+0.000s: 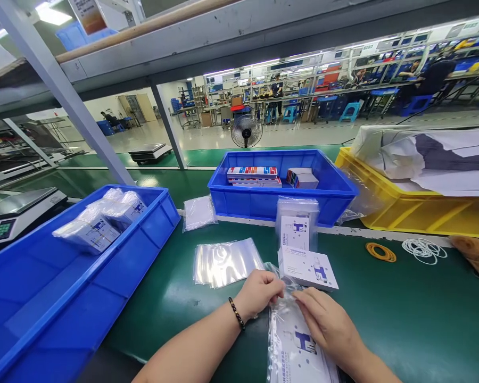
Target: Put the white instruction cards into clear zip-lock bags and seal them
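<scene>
My left hand (261, 292), with a beaded bracelet on its wrist, has its fingers closed on the upper end of a clear plastic bag (284, 308). The bag lies on the green table, with a white printed booklet (293, 346) in it. My right hand (327, 319) pinches the same bag's mouth just to the right. Beyond my hands sits a stack of printed booklets (307, 267). Behind it a bagged booklet (295, 231) leans by the blue bin. Several flat clear bags (227, 262) are spread out left of my hands.
A blue bin (155, 229) at left holds bundled packets (99, 223). Another blue bin (279, 199) holds colourful printed boxes (252, 173). At right are a yellow bin (423, 213), orange rubber bands (380, 252) and white bands (423, 250). A scale (24, 213) stands far left.
</scene>
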The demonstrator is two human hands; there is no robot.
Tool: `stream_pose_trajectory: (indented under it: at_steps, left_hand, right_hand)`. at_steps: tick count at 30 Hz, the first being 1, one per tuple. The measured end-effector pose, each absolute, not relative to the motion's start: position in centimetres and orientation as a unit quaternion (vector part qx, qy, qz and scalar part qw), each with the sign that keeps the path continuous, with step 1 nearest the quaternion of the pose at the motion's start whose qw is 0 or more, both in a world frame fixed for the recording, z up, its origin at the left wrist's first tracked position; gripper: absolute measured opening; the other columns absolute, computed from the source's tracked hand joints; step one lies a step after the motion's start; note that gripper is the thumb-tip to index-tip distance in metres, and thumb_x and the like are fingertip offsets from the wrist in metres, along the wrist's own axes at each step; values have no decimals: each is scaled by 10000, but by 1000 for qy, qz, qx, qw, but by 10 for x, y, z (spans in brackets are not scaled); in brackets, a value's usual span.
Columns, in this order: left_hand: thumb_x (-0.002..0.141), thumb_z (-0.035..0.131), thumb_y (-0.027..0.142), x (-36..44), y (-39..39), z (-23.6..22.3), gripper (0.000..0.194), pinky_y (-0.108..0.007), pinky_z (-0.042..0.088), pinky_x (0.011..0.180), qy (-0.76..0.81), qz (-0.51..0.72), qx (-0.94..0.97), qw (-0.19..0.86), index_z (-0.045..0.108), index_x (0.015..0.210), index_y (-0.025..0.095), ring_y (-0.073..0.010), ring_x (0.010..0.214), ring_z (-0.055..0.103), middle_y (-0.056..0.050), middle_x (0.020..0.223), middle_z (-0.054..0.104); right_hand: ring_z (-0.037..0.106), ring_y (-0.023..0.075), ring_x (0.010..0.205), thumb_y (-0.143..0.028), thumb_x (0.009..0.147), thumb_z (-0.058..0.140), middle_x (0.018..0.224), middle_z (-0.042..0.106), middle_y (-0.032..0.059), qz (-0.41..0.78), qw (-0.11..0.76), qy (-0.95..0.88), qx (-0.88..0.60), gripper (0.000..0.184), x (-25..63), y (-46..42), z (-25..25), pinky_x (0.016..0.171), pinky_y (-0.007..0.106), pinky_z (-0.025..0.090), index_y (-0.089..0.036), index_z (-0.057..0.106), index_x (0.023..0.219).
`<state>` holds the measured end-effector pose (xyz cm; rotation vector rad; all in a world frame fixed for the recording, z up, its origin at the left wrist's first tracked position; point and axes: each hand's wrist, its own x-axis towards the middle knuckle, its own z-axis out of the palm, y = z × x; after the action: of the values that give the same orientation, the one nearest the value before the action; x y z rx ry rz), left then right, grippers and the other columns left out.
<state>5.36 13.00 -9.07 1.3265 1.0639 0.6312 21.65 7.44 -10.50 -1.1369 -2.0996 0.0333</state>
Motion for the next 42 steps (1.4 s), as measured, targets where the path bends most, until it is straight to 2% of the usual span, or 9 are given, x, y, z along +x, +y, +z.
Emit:
stream_pose_trajectory:
  at_steps: [4,7,14,18,23,30,33,37,42]
  left_hand:
    - [742,469,276,47,130,-84,163,-317,418,734,360,403,737,406,591,722,169,-176,765,530,-51,744,608]
    - [720,528,203,44,130,-82,95,-347,394,829,273,320,845,329,616,752,186,-191,830,534,-44,732,635]
    - [688,594,122,43,133,-82,121,-244,404,684,315,192,851,374,547,587,170,-128,670,488,19,605,551]
    - [717,574,126,42,134,-84,117,-196,376,593,351,184,798,454,559,604,153,-89,605,456,35,618,519]
    - [678,673,251,44,132,-87,133,-180,361,539,367,176,755,515,605,635,145,-81,582,443,33,626,528]
    - [677,621,127,47,130,-99,48,-183,380,593,311,180,763,537,625,636,152,-97,647,482,24,649,532]
    - [706,599,137,47,131,-101,73,-197,403,652,300,185,766,537,629,642,157,-111,687,504,14,664,550]
    - [722,587,155,48,132,-101,85,-217,423,688,303,182,767,536,637,653,163,-120,699,515,9,679,564]
    - [699,608,183,49,132,-106,60,-242,426,695,304,191,722,591,638,655,154,-131,703,529,-1,713,590]
  right_hand:
    - [542,124,543,-240,892,351,622,562,4,179,361,-781,-477,227,225,75,-98,499,221,438,-215,536,763]
    - [508,130,543,-351,890,348,602,530,0,279,312,-764,-492,309,234,76,-89,503,234,419,-213,472,643]
    - [496,149,595,-539,834,378,637,485,16,307,294,-755,-500,444,253,80,-82,548,264,436,-208,418,540]
    - [565,238,883,-536,795,419,923,577,82,191,315,-706,-606,376,264,88,-97,728,358,485,-248,661,784]
    - [435,358,1160,-558,729,413,1243,508,118,132,258,-603,-743,479,279,103,-118,836,505,445,-248,702,953]
    - [607,231,671,-484,675,447,993,654,97,169,326,-492,-790,483,281,106,-111,559,361,504,-196,673,991]
    - [615,225,725,-448,676,477,939,664,83,163,433,-444,-767,445,278,104,-107,612,343,518,-187,650,992]
    - [622,186,654,-483,597,652,875,672,67,294,596,-342,-664,529,275,101,-105,650,333,549,-173,611,1024]
    - [584,178,583,-506,462,764,826,691,79,407,584,-332,-619,485,272,98,-99,511,318,537,-172,686,805]
